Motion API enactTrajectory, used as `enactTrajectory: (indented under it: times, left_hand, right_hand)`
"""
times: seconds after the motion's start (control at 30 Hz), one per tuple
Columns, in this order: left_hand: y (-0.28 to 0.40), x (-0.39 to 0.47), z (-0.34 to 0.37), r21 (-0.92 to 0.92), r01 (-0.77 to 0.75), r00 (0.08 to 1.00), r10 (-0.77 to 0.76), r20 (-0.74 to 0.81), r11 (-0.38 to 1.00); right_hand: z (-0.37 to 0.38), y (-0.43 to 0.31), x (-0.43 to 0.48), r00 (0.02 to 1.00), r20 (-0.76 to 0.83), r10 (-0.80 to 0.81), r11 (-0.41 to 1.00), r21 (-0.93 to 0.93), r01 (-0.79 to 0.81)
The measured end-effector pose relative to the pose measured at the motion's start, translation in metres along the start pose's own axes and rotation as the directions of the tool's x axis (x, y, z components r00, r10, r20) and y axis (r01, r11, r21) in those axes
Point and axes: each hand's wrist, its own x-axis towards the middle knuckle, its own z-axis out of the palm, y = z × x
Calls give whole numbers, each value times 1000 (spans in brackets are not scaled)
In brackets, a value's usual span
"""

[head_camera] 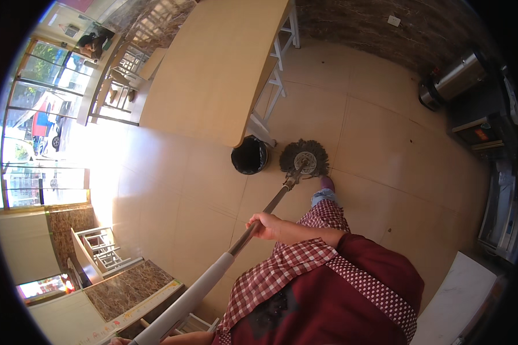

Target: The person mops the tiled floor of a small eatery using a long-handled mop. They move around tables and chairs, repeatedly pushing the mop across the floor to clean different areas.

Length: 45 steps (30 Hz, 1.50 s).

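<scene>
My right hand grips the metal shaft of a mop, about midway along it. Near the lower left rim, my left hand is partly cut off by the picture's edge, with its visible fingers at the grey upper sleeve of the mop handle. The round grey mop head, with its shaggy strands spread, lies on the tiled floor just ahead of my shoe. A black-lined waste bin stands left of the mop head, beside a table leg.
A long wooden table with white stools tucked at its side reaches forward. On the right are a metal cylindrical appliance and dark cabinets. A person sits at the far left, near windows and more chairs.
</scene>
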Motion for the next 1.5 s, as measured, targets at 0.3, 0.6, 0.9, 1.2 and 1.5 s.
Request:
enactTrajectory:
  times: [0.3, 0.6, 0.9, 1.2, 1.5]
  left_hand:
    - [-155, -65, 49, -84, 477, 818, -477, -322, 875]
    - [-318, -104, 183, 573, 808, -341, -901, 267, -135]
    - [-209, -54, 31, 767, 600, -440, -894, 82, -225]
    - [78, 73, -48, 882, 276, 52, -911, -410, -381]
    - [68, 21, -111, 812, 114, 83, -809, -582, -573]
  right_hand:
    - [-50, -196, 2, 784, -114, -610, 777, 108, 620]
    - [-112, -370, -99, 283, -503, -817, 490, -344, 801]
    - [-70, -189, -15, 335, -453, -826, 503, -326, 801]
    - [24, 109, -3, 995, 54, -85, 996, 17, 84]
    - [-57, 62, 87, 924, -339, -179, 939, 221, 263]
